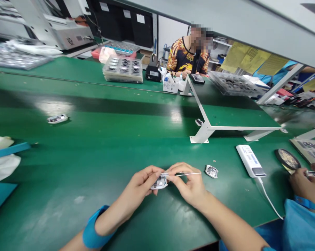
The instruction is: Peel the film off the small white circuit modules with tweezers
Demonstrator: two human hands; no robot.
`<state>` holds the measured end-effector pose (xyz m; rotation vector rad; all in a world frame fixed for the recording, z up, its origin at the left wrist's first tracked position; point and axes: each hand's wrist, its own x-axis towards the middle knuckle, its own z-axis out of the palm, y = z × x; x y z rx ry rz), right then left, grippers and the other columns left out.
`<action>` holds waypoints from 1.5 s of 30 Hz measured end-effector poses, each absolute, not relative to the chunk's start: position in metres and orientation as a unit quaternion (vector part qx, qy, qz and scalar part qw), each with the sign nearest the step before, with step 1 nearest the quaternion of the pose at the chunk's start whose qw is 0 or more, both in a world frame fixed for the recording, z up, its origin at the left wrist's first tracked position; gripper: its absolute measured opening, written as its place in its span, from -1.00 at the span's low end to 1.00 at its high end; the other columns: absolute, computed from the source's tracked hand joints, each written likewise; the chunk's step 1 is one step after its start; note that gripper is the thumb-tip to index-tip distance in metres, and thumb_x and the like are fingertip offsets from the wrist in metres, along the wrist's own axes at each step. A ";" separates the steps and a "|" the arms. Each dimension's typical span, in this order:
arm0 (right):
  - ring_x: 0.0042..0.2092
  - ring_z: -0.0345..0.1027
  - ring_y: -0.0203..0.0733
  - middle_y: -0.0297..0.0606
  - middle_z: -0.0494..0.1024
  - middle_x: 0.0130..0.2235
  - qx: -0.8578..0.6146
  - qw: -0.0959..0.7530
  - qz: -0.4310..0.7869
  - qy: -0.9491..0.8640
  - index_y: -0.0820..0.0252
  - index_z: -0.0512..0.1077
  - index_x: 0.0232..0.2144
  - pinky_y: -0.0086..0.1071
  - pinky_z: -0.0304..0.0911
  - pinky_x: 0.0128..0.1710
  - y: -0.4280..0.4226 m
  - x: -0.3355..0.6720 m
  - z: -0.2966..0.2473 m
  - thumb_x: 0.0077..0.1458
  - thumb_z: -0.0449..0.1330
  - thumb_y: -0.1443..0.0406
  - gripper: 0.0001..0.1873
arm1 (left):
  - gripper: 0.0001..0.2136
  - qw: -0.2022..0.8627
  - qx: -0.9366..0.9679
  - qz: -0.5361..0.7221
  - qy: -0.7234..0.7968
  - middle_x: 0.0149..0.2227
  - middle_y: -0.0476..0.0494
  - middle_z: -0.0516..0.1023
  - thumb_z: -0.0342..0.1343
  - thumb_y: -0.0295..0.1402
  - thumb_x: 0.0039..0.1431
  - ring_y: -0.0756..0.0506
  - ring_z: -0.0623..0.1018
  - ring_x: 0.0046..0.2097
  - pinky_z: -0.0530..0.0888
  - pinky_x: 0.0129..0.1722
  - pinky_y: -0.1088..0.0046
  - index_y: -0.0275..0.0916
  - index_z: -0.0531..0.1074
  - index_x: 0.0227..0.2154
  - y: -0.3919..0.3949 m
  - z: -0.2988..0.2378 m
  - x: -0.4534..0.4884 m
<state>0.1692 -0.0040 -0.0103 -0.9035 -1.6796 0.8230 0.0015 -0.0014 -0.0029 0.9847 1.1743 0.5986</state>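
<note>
My left hand and my right hand meet low in the middle of the green workbench. Between their fingertips is a small white electronic module. My left fingers grip it, and my right fingers pinch a thin white strip that runs out of it to the right. A second small module lies just beyond my right hand, not touching it.
A white power bank with a white cable lies to the right. There a co-worker's hand works beside a round dark magnifier. A white device lies further up the bench. A white metal shelf frame stands ahead, below parts trays.
</note>
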 end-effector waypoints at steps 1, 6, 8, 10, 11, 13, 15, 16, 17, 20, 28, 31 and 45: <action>-0.25 0.48 -0.22 -0.23 0.58 -0.32 -0.377 0.505 0.344 -0.696 0.18 0.47 -0.34 -0.33 0.38 -0.20 -0.004 0.169 -0.010 0.09 0.22 0.39 -0.95 | -0.55 0.683 0.433 0.269 0.524 -0.52 0.06 0.31 0.08 0.01 -0.05 0.18 0.29 -0.53 0.18 -0.54 0.73 -0.34 0.36 -0.30 -0.001 -0.004 0.002; -0.29 0.48 -0.23 -0.20 0.56 -0.32 -0.396 0.499 0.403 -0.656 0.22 0.46 -0.37 -0.38 0.41 -0.28 -0.004 0.170 -0.009 0.08 0.23 0.35 -0.97 | -0.57 0.695 0.412 0.267 0.525 -0.48 0.04 0.34 0.10 -0.01 -0.03 0.19 0.28 -0.51 0.23 -0.52 0.74 -0.32 0.36 -0.29 0.000 -0.006 0.000; -0.29 0.48 -0.23 -0.20 0.55 -0.32 -0.401 0.505 0.418 -0.640 0.23 0.45 -0.38 -0.38 0.42 -0.29 -0.003 0.170 -0.011 0.08 0.23 0.35 -0.96 | -0.57 0.697 0.407 0.267 0.526 -0.47 0.02 0.37 0.10 -0.02 -0.04 0.19 0.28 -0.50 0.24 -0.51 0.74 -0.32 0.37 -0.28 0.000 -0.006 0.000; -0.29 0.48 -0.23 -0.21 0.55 -0.33 -0.404 0.511 0.424 -0.629 0.23 0.45 -0.39 -0.39 0.41 -0.28 -0.003 0.170 -0.013 0.08 0.23 0.35 -0.97 | -0.57 0.698 0.408 0.269 0.523 -0.46 0.01 0.38 0.10 -0.02 -0.04 0.18 0.28 -0.50 0.24 -0.51 0.74 -0.31 0.37 -0.27 0.000 -0.006 0.000; -0.29 0.49 -0.24 -0.22 0.56 -0.33 -0.405 0.514 0.427 -0.624 0.23 0.45 -0.39 -0.39 0.41 -0.28 -0.003 0.170 -0.014 0.08 0.23 0.35 -0.97 | -0.57 0.698 0.410 0.270 0.522 -0.45 0.00 0.39 0.10 -0.02 -0.04 0.18 0.29 -0.50 0.25 -0.51 0.73 -0.31 0.37 -0.28 0.000 -0.006 0.000; -0.29 0.49 -0.24 -0.23 0.56 -0.34 -0.406 0.515 0.434 -0.618 0.23 0.45 -0.39 -0.40 0.41 -0.28 -0.002 0.169 -0.016 0.08 0.23 0.35 -0.97 | -0.58 0.697 0.412 0.272 0.521 -0.45 0.00 0.39 0.10 -0.02 -0.04 0.17 0.29 -0.50 0.25 -0.51 0.73 -0.31 0.37 -0.29 0.000 -0.006 0.000; -0.29 0.49 -0.24 -0.23 0.57 -0.34 -0.406 0.515 0.436 -0.616 0.23 0.45 -0.39 -0.40 0.40 -0.27 -0.002 0.169 -0.017 0.08 0.23 0.36 -0.97 | -0.59 0.694 0.414 0.270 0.523 -0.46 0.01 0.38 0.09 -0.03 -0.04 0.17 0.29 -0.50 0.24 -0.51 0.73 -0.31 0.37 -0.30 0.000 -0.005 0.000; -0.29 0.49 -0.24 -0.23 0.57 -0.34 -0.405 0.514 0.435 -0.619 0.23 0.46 -0.39 -0.39 0.40 -0.27 -0.002 0.170 -0.017 0.08 0.23 0.36 -0.97 | -0.60 0.692 0.416 0.269 0.525 -0.47 0.02 0.37 0.08 -0.03 -0.04 0.17 0.29 -0.50 0.24 -0.52 0.73 -0.30 0.37 -0.30 0.000 -0.005 0.000; -0.29 0.49 -0.23 -0.22 0.57 -0.34 -0.405 0.512 0.430 -0.623 0.23 0.46 -0.39 -0.39 0.40 -0.27 -0.002 0.170 -0.017 0.08 0.23 0.36 -0.98 | -0.60 0.690 0.419 0.267 0.526 -0.47 0.02 0.36 0.08 -0.03 -0.03 0.17 0.29 -0.50 0.23 -0.52 0.74 -0.30 0.37 -0.30 0.000 -0.005 0.000; -0.28 0.49 -0.21 -0.21 0.57 -0.35 -0.401 0.506 0.407 -0.646 0.23 0.46 -0.39 -0.36 0.40 -0.25 -0.003 0.170 -0.016 0.08 0.23 0.38 -0.99 | -0.61 0.686 0.421 0.269 0.529 -0.49 0.03 0.34 0.08 -0.04 -0.02 0.17 0.29 -0.51 0.21 -0.53 0.73 -0.31 0.38 -0.31 -0.001 -0.005 0.000; -0.26 0.49 -0.21 -0.21 0.58 -0.32 -0.396 0.526 0.372 -0.654 0.21 0.45 -0.37 -0.34 0.40 -0.22 -0.003 0.169 -0.014 0.08 0.23 0.38 -0.99 | -0.61 0.698 0.424 0.278 0.506 -0.43 0.02 0.34 0.07 -0.08 0.03 0.17 0.28 -0.46 0.23 -0.50 0.74 -0.28 0.36 -0.17 -0.001 -0.002 -0.001; -0.30 0.49 -0.23 -0.22 0.57 -0.34 -0.402 0.533 0.403 -0.626 0.22 0.44 -0.38 -0.36 0.41 -0.27 -0.003 0.169 -0.016 0.10 0.21 0.35 -0.97 | -0.58 0.695 0.439 0.266 0.503 -0.39 0.00 0.36 0.06 -0.08 0.04 0.17 0.29 -0.45 0.23 -0.49 0.72 -0.28 0.34 -0.14 -0.002 0.000 -0.002; -0.23 0.50 -0.18 -0.20 0.59 -0.31 -0.370 0.558 0.363 -0.648 0.20 0.47 -0.37 -0.31 0.40 -0.16 -0.004 0.165 -0.016 0.07 0.23 0.42 -0.94 | -0.65 0.679 0.423 0.304 0.517 -0.45 0.03 0.32 0.07 -0.12 0.03 0.17 0.27 -0.47 0.23 -0.49 0.71 -0.31 0.37 -0.24 -0.002 -0.003 0.001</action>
